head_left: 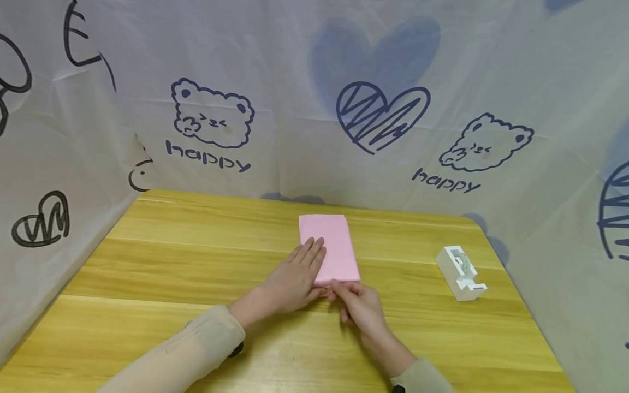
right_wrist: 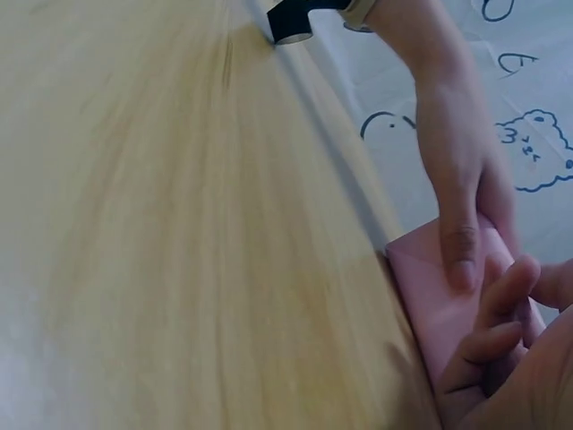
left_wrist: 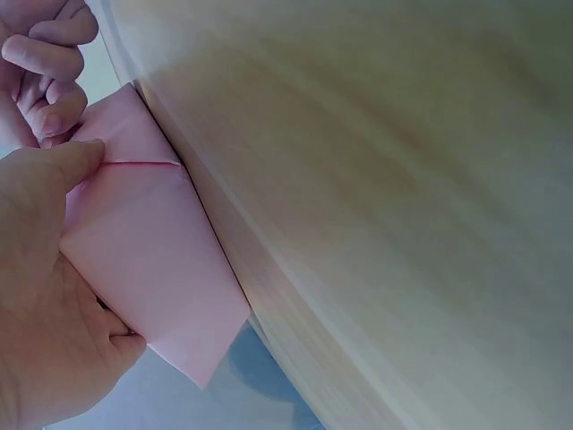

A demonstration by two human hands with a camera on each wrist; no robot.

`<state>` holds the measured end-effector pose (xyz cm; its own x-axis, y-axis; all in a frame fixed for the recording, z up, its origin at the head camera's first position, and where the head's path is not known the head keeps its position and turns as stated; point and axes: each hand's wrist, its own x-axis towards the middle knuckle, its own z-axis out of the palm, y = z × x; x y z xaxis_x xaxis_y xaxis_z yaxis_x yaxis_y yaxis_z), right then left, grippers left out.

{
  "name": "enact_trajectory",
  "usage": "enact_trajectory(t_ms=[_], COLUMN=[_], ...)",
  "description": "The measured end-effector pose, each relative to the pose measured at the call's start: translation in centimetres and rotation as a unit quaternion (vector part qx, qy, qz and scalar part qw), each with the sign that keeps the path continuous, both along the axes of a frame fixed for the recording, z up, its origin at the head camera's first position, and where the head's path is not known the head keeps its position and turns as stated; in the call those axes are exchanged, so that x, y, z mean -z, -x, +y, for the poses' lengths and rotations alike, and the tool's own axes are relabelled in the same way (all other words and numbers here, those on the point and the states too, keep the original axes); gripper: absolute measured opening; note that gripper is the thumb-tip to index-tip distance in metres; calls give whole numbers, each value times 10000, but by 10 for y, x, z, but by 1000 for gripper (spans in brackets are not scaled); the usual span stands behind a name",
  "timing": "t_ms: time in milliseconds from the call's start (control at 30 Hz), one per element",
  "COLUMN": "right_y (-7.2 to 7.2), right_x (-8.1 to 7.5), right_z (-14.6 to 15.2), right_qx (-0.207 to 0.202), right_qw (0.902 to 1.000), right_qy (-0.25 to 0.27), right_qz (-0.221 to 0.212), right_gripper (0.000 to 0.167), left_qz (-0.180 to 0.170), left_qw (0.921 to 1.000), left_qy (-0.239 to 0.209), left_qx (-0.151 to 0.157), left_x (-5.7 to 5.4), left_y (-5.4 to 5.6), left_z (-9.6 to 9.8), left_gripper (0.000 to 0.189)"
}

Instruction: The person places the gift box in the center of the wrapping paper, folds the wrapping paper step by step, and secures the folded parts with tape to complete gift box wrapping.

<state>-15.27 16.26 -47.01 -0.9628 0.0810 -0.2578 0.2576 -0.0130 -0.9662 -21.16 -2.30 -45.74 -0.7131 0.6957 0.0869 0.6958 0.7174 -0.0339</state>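
A flat, oblong package in pink paper [head_left: 336, 251] lies on the table. Straight fingers of my left hand [head_left: 295, 275] rest across its left side on top. The left wrist view shows that hand's thumb [left_wrist: 81, 166] pressing on the folded pink paper [left_wrist: 170, 251] at the near end. At the same near edge, my right hand [head_left: 366, 308] pinches the paper between thumb and forefinger. Its other fingers [right_wrist: 492, 345] are curled in the right wrist view, and they partly hide the folded end [right_wrist: 425, 278].
A white tape dispenser [head_left: 459, 273] with a roll in it stands on the wooden table [head_left: 196, 262] to the right of the package. Behind and beside the table hangs a pale cloth [head_left: 295, 82] printed with bears and hearts.
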Motion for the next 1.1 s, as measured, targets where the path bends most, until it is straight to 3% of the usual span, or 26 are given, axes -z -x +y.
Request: enact_trajectory(t_ms=[200,467,900,1100], right_y=[3,4,2,-2], right_x=[4,11,8,5], right_z=[-3,3,14,23], right_qx=[345,367,-288,-848], right_qw=[9992,9987,9988,9929], right_qy=[-157,-284,-186,-787], right_qz=[124,200,-358,-291], right_gripper=[29,34,32,35], left_qz=[28,46,42,40], left_qw=[10000,10000,9999,9998], left_qy=[21,75,156,178], left_qx=[-18,-17,-25,-45], left_x=[1,-1,1,0], left_y=[1,0,2,0], left_z=[-1,0,2,2], left_gripper=[87,86,86,85])
